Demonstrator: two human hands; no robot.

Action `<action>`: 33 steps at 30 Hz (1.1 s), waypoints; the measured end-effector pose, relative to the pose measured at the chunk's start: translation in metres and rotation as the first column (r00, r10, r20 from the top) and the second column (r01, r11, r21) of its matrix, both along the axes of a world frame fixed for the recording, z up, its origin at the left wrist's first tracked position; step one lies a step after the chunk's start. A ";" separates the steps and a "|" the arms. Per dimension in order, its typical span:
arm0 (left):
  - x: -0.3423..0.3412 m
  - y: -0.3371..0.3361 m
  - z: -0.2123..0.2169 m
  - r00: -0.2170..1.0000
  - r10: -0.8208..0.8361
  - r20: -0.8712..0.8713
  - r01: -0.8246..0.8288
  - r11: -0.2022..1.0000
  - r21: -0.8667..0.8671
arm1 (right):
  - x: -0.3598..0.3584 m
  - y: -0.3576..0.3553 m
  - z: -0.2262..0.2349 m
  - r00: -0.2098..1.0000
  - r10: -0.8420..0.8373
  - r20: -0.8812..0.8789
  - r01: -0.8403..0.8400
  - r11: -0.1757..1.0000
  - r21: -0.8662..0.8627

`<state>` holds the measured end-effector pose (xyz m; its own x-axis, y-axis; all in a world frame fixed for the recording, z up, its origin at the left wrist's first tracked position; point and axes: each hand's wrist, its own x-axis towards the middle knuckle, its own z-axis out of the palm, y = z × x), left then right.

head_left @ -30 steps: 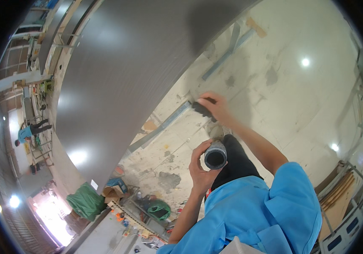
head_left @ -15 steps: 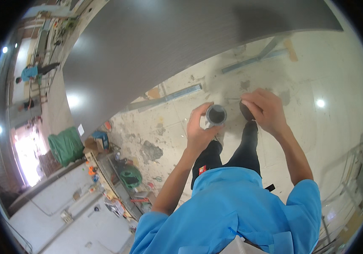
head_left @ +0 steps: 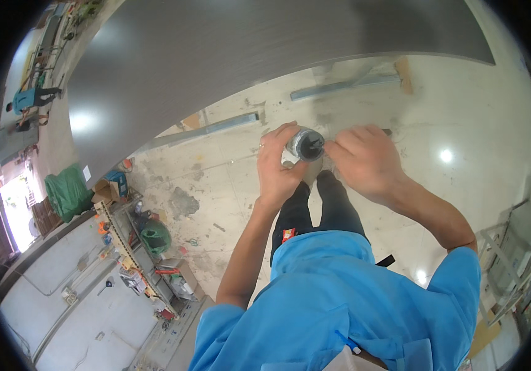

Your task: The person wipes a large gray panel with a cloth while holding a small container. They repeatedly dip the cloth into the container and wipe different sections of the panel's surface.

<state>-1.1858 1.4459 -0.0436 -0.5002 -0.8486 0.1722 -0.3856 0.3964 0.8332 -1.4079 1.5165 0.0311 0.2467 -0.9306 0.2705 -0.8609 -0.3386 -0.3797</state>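
Left hand [head_left: 276, 162]: wrapped around grey cylindrical container [head_left: 295, 141]
Right hand [head_left: 367, 159]: curled close at container's mouth, grip unclear
Dark grey panel [head_left: 228, 55]: beyond both hands

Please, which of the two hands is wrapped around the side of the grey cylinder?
The left hand: it curves around the grey cylinder from the person's left. The right hand, curled and slightly blurred, is beside the cylinder's mouth instead.

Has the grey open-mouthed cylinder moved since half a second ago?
Yes, rightward: the grey open-mouthed cylinder now sits farther right of the left grey metal strip on the pale floor.
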 end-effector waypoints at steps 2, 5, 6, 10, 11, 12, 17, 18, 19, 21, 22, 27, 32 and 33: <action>-0.007 0.003 0.001 1.000 -0.015 0.009 0.015 0.999 -0.032 | -0.003 0.001 0.001 0.996 0.038 -0.075 -0.039 0.999 -0.011; -0.010 0.006 0.005 0.999 -0.031 0.012 0.031 0.999 -0.045 | -0.007 0.004 0.004 0.987 0.079 -0.138 -0.081 0.997 -0.008; -0.011 0.007 0.005 0.999 -0.040 0.010 0.040 0.998 -0.043 | -0.007 0.005 0.005 0.985 0.084 -0.150 -0.085 0.996 0.000; -0.015 0.009 0.002 0.997 -0.073 -0.033 0.071 0.995 -0.069 | -0.005 0.008 0.007 0.980 0.098 -0.173 -0.098 0.995 0.012; -0.015 0.010 0.001 0.996 -0.083 -0.035 0.081 0.995 -0.063 | -0.004 0.009 0.008 0.975 0.105 -0.194 -0.102 0.994 0.026; -0.014 0.010 0.000 0.995 -0.094 -0.043 0.091 0.994 -0.063 | -0.003 0.010 0.008 0.971 0.114 -0.208 -0.112 0.993 0.024; -0.007 0.012 -0.002 0.994 -0.099 -0.049 0.096 0.994 -0.057 | 0.004 0.015 0.014 0.982 0.104 -0.158 -0.094 0.993 0.072; -0.006 0.011 -0.002 0.994 -0.099 -0.052 0.096 0.994 -0.057 | 0.005 0.017 0.015 0.988 0.089 -0.125 -0.079 0.994 0.079; -0.004 0.010 -0.002 0.993 -0.100 -0.056 0.097 0.994 -0.058 | 0.006 0.019 0.017 0.994 0.064 -0.090 -0.056 0.995 0.083; -0.002 0.008 -0.002 0.991 -0.097 -0.092 0.094 0.995 -0.034 | 0.008 0.022 0.018 0.997 0.039 -0.068 -0.032 0.995 0.093; -0.001 0.007 -0.003 0.989 -0.095 -0.112 0.093 0.995 -0.019 | 0.010 0.024 0.018 0.998 0.022 -0.056 -0.016 0.995 0.097; 0.005 0.004 -0.009 0.988 -0.117 -0.100 0.105 0.988 -0.112 | 0.017 0.032 0.013 1.000 -0.015 -0.021 0.017 0.992 0.124; 0.012 0.009 -0.017 0.986 -0.150 -0.078 0.141 0.983 -0.117 | 0.024 0.044 0.001 0.998 -0.054 0.039 0.049 0.990 0.130; 0.013 0.011 -0.017 0.986 -0.152 -0.067 0.146 0.985 -0.095 | 0.024 0.046 -0.002 0.997 -0.061 0.047 0.054 0.989 0.138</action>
<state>-1.1726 1.4566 -0.0609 -0.6030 -0.7453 0.2846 -0.2559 0.5186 0.8158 -1.3838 1.5624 0.0295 0.1808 -0.9719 0.1508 -0.8556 -0.2310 -0.4632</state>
